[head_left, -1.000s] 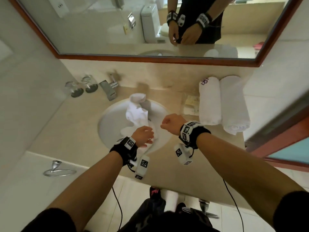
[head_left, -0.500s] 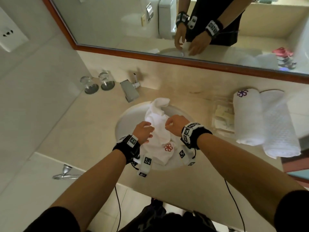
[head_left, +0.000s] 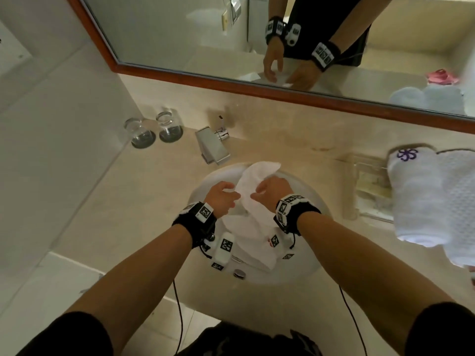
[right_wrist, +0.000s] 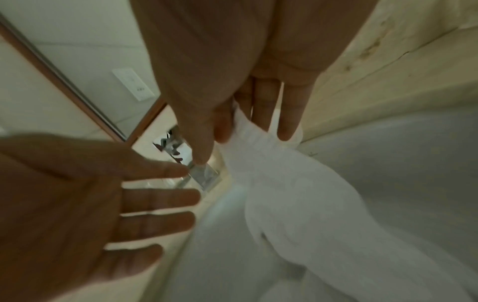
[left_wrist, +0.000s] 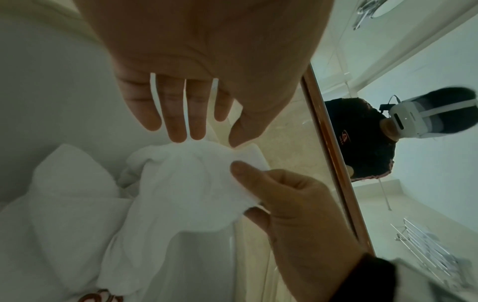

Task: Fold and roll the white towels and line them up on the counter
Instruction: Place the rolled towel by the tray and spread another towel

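Observation:
A crumpled white towel (head_left: 253, 227) with a red flower emblem lies in the sink basin (head_left: 290, 276), its upper end raised. My right hand (head_left: 272, 191) pinches that upper end between thumb and fingers, as the right wrist view shows with the towel (right_wrist: 297, 194) hanging from my right hand (right_wrist: 248, 126). My left hand (head_left: 222, 197) is open beside it, and its straight fingertips (left_wrist: 196, 130) just touch the towel (left_wrist: 196, 183) at the top. Two rolled white towels (head_left: 421, 199) (head_left: 460, 201) lie side by side on the counter at the right.
A chrome faucet (head_left: 213, 147) stands behind the basin. Two glasses (head_left: 140, 134) (head_left: 168, 127) sit at the back left of the counter. A clear amenity tray (head_left: 370, 183) lies between the sink and the rolled towels. A framed mirror (head_left: 257, 84) runs along the back wall.
My right hand moved in from the right and took hold of the towel's upper end. My left hand came up out of the heap and opened. The view shifted right and down.

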Demonstrator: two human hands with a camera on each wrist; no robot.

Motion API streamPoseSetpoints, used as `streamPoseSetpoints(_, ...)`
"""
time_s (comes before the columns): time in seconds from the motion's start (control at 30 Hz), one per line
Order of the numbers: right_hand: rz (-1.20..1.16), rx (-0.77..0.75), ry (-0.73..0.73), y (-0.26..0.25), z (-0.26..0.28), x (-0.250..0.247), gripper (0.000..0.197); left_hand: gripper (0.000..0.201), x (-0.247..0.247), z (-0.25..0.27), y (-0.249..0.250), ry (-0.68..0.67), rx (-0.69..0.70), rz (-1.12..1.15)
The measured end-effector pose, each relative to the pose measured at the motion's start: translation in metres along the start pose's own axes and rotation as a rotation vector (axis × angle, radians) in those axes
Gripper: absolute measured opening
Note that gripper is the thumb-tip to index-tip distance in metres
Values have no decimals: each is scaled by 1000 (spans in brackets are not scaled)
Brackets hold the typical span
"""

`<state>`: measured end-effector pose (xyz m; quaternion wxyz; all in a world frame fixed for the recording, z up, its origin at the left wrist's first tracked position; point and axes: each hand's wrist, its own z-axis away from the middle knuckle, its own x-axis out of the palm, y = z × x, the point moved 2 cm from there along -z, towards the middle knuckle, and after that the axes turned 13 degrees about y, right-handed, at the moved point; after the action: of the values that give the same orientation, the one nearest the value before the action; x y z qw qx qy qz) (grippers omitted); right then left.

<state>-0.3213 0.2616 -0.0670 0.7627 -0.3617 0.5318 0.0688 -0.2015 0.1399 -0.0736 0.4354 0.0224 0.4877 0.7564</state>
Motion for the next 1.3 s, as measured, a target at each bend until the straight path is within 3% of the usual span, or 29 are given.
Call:
streamPoseSetpoints(0.03,-56,13,50,-4,2,-5,22,48,0,-2,2,-5,23,-25)
streamPoseSetpoints(0.13,-277,12,142,-10,5,-26,42,83,3,-2,13,-86,135,-82)
streamPoseSetpoints(0.2,-429,-66,116,-14,14,-44,48,105,8,7,28,-138,294,-153)
streamPoseSetpoints(0.23,-469,-106,92,-16,19,-52,47,105,11,14,37,-169,400,-200)
streamPoseSetpoints(0.3,-482,-158,51,-16,32,-64,43,81,23,28,52,-246,583,-305)
streamPoseSetpoints(0.4,-417,-166,56,-4,51,-81,32,26,40,47,56,-277,601,-483)
streamPoseSetpoints(0.43,-394,-141,76,4,55,-88,29,20,45,51,54,-278,577,-496)
streamPoseSetpoints(0.5,-339,-74,110,19,68,-100,28,18,55,62,51,-262,565,-479)
streamPoseSetpoints(0.57,-327,-5,84,32,79,-108,33,32,61,79,55,-237,637,-464)
streamPoseSetpoints(0.67,-357,113,-25,51,106,-116,37,44,75,110,61,-215,853,-674)
streamPoseSetpoints(0.73,-282,64,-39,60,121,-123,28,52,83,126,60,-215,961,-790)
streamPoseSetpoints(0.8,-239,7,13,65,134,-132,18,57,88,138,60,-212,851,-698)
streamPoseSetpoints(0.93,-89,-79,167,74,157,-146,15,15,97,172,69,-283,510,-256)
streamPoseSetpoints(1.0,-128,-117,226,81,168,-148,16,15,98,188,72,-317,419,-176)
streamPoseSetpoints(1.13,-267,-139,363,92,190,-152,22,18,96,206,74,-329,378,-146)
streamPoseSetpoints(1.2,-359,-79,407,96,199,-157,27,20,94,213,79,-331,424,-91)
streamPoseSetpoints(1.3,-369,-26,274,97,210,-159,38,31,94,237,92,-365,554,-24)
